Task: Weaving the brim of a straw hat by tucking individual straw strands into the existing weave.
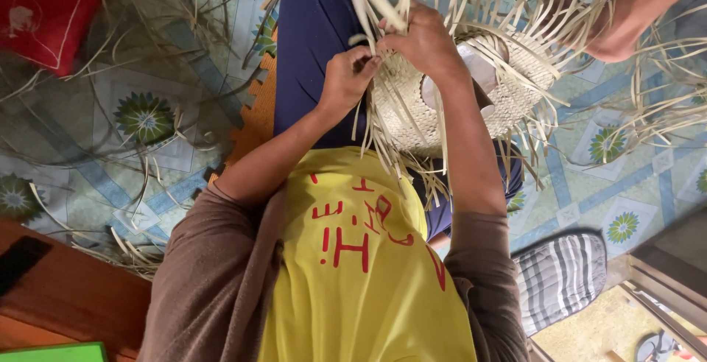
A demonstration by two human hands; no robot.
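Observation:
A half-woven piece of pale straw strips (412, 111) rests on my lap, with many loose strip ends sticking out all round it. My left hand (346, 78) pinches strips at its near edge. My right hand (423, 38) grips a bundle of upright strips (375, 1) just above it. Both hands touch at the weave's edge. My legs in dark blue trousers (309, 30) stretch out under the work. A bare foot (604, 38) lies at the far side of the weave.
Loose straw strips (147, 134) are scattered over the patterned floor mat (589, 192). A red bag (44, 8) lies at the top left. A wooden surface (74, 296) with a dark phone is at the lower left. A striped cushion (560, 273) sits lower right.

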